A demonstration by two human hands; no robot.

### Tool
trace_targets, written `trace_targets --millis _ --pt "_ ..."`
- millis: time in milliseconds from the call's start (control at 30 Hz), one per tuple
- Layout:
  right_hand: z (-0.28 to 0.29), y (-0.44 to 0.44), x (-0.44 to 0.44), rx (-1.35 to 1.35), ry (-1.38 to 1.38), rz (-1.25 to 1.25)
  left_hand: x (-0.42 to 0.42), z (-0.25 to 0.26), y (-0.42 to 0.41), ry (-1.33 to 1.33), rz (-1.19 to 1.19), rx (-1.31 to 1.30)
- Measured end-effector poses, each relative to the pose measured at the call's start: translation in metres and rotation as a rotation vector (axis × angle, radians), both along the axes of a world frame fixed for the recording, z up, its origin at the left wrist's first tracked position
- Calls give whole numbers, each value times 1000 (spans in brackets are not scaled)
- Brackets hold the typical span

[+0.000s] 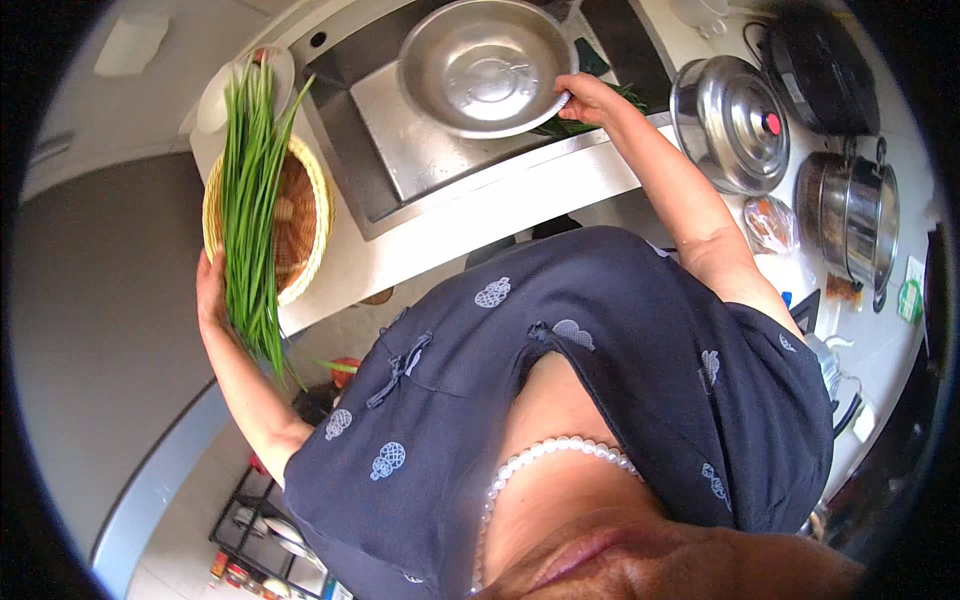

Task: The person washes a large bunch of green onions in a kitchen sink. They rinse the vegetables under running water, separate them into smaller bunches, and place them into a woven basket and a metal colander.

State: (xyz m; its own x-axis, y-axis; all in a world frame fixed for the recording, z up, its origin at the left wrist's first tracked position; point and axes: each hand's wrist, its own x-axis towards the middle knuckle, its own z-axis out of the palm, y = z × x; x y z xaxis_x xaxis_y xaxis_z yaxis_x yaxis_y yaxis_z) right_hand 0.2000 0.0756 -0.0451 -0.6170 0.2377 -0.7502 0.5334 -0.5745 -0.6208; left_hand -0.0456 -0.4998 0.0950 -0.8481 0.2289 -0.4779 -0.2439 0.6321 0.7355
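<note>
At the left, my left hand point(211, 289) grips the near left side of a woven wicker basket point(319, 217), its fingertips partly hidden. A bundle of long green garlic chives point(255, 202) lies across that basket, with ends hanging past both rims. My right hand point(586, 99) holds the rim of a wide stainless steel basin point(487, 71). The basin is above the sink point(397, 150), tilted so its inside shows, with a little water at the bottom. More dark green leaves point(566, 126) show behind the right hand, mostly covered.
White plates point(217, 97) stand behind the basket. To the right are a lidded steel pot point(731, 124), a black appliance point(821, 71), another steel pot point(851, 214) and a plastic-wrapped item point(771, 223). The counter's front edge point(450, 232) runs before my body.
</note>
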Motion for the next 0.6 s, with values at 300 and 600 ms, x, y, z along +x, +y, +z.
trace_targets --millis 300,600 --pt "-19 44 42 50 -74 -301 9 -96 -94 -114 190 57" --pt "-21 9 10 -99 -96 -28 16 -123 -103 -157 356 -121"
